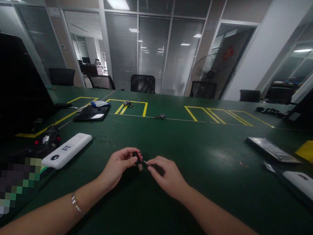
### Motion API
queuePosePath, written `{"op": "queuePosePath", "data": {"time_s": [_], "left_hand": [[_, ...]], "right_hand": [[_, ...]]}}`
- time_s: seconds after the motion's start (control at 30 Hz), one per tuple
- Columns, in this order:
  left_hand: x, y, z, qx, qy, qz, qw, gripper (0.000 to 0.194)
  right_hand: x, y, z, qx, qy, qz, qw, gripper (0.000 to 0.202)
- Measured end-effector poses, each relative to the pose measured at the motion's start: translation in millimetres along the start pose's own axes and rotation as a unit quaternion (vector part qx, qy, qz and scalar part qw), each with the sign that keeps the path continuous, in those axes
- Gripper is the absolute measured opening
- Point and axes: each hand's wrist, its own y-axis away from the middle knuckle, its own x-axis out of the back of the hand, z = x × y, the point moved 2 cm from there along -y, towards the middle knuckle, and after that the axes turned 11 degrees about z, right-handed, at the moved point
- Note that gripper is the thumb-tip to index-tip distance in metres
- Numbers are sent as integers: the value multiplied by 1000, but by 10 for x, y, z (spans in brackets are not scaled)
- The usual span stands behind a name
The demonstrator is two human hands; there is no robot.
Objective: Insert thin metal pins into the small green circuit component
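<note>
Above the near middle of the table, my left hand (122,162) is closed on a small black object (135,155). A paler, brownish end (140,167) of it sticks out below the fingertips. Just to the right, my right hand (164,173) pinches a thin silvery metal piece (146,163) between thumb and forefinger. The tip of that piece points at the black object; whether the two touch or are joined is too small to tell. My left wrist carries a silvery bracelet (77,203).
The green table (198,147) bears yellow tape lines. Farther back lie a bunch of small metal items (128,103) and a small dark item (160,116). At left are a white power bank (67,150) and a black tablet-like slab (92,112); at right, a flat device (273,150) and another white block (306,187).
</note>
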Motion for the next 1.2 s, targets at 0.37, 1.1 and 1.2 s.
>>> {"op": "queuePosePath", "data": {"time_s": [0.37,1.1,1.2], "left_hand": [[-11,-6,-29,-2,7,-15,1000,25],[-38,0,-23,-30,-7,-6,1000,12],[-39,-4,-26,-27,-3,-1,1000,12]], "right_hand": [[-14,4,15,3,-4,-6,1000,18],[-13,7,24,5,9,6,1000,17],[-10,5,22,4,11,7,1000,17]]}}
